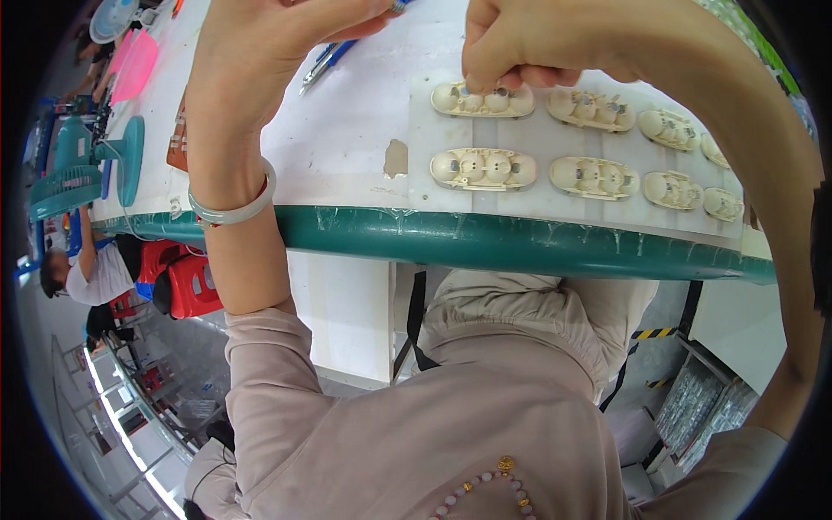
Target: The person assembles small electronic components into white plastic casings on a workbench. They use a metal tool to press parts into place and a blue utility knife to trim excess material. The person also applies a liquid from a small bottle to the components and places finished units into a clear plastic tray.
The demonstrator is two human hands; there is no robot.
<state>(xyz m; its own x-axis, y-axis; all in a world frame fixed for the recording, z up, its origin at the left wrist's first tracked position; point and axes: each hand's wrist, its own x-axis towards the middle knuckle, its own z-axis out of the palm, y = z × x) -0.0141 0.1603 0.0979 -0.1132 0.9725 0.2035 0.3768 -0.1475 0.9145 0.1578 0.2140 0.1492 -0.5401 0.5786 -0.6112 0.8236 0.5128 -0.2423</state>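
Observation:
My left hand (pixel 299 35) is raised at the top edge. Its fingertips are pinched together at a small metallic and blue thing (pixel 398 6), cut off by the edge and too small to name. My right hand (pixel 511 43) is closed, fingertips down at a cream oval plastic housing (pixel 483 101); whatever they pinch is hidden. Several similar housings, among them one closer to me (pixel 483 168), lie in two rows on a whitish board (pixel 520 204). Rounded cups and small grey parts show inside them. A blue-handled metal tool (pixel 328 62) rests on the table between my hands.
The white table (pixel 347 147) ends in a green padded edge (pixel 416 238) before my lap. At left stand a teal fan (pixel 69 165) and a pink basin (pixel 136 68). Beyond them are red stools (pixel 186 284) and another person (pixel 95 276).

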